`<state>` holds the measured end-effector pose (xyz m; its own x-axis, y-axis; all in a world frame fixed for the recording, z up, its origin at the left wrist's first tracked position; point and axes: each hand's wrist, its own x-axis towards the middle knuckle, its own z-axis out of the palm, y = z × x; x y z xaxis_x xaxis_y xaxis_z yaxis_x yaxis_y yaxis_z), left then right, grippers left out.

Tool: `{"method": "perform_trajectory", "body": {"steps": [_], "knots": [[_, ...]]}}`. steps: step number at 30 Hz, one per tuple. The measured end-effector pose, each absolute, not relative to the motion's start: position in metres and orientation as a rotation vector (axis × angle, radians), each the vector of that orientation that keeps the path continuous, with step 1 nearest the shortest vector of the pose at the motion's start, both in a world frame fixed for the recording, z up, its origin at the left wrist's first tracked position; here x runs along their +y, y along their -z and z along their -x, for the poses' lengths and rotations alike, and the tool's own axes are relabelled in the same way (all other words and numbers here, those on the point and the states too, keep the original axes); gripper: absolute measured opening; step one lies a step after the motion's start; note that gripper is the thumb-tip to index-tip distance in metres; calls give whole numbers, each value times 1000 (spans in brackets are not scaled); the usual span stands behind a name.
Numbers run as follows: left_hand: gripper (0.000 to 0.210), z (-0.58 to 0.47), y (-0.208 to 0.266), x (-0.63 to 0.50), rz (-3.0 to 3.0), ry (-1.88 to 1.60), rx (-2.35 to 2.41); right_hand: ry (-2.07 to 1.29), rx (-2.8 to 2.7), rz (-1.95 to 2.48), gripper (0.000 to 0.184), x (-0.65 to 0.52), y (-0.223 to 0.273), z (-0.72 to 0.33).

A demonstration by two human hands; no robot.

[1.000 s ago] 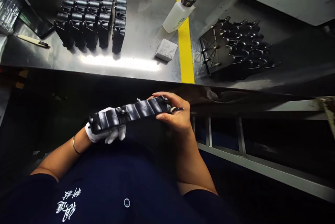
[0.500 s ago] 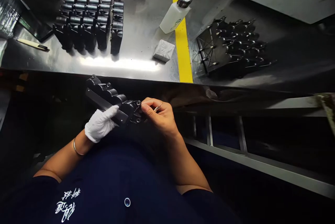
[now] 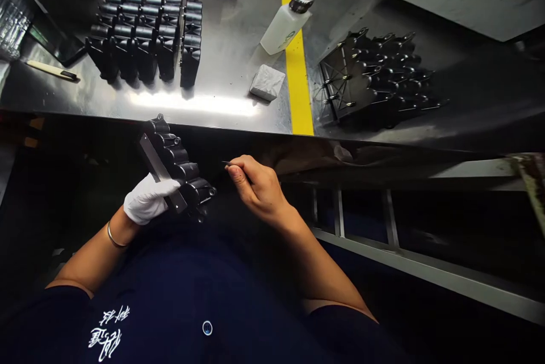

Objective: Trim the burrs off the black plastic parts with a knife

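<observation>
My left hand (image 3: 149,198), in a white glove, is closed around the lower end of a black moulded part (image 3: 176,154). This part has a row of rounded humps, small ring-shaped lugs and a flat plate along one side, and it is held tilted in front of the bench. To its right, my bare right hand (image 3: 259,187) pinches a thin dark pointed tool (image 3: 227,163). Only the tool's tip sticks out past the fingers, so its kind cannot be made out. The tip is apart from the black part.
On the metal bench (image 3: 230,57) stand several similar black parts in rows (image 3: 145,34), with more at the right (image 3: 383,74). A pump bottle (image 3: 283,26), a grey block (image 3: 267,82), a pale-handled tool (image 3: 51,70) and yellow tape (image 3: 299,86) are also there.
The black part has swung steeper and shifted left with my left hand. My right hand has come away from the part's end, and the dark tool tip now shows.
</observation>
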<state>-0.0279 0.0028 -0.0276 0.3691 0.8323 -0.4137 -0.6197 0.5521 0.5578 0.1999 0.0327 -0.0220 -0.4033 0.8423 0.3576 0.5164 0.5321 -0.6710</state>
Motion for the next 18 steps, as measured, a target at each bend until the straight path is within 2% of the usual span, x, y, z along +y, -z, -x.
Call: {"method": "perform_trajectory", "body": {"steps": [3, 6, 10, 18], "knots": [[40, 33, 26, 3, -444, -892, 752, -759, -2257, 696, 40, 32, 8, -196], [41, 33, 25, 5, -536, -836, 739, -720, -2361, 536, 54, 32, 0, -190], [38, 26, 25, 4, -500, -829, 733, -585, -2361, 563, 57, 34, 6, -188], [54, 12, 33, -6, -345, -955, 747, -340, -2249, 704, 57, 35, 22, -190]]}}
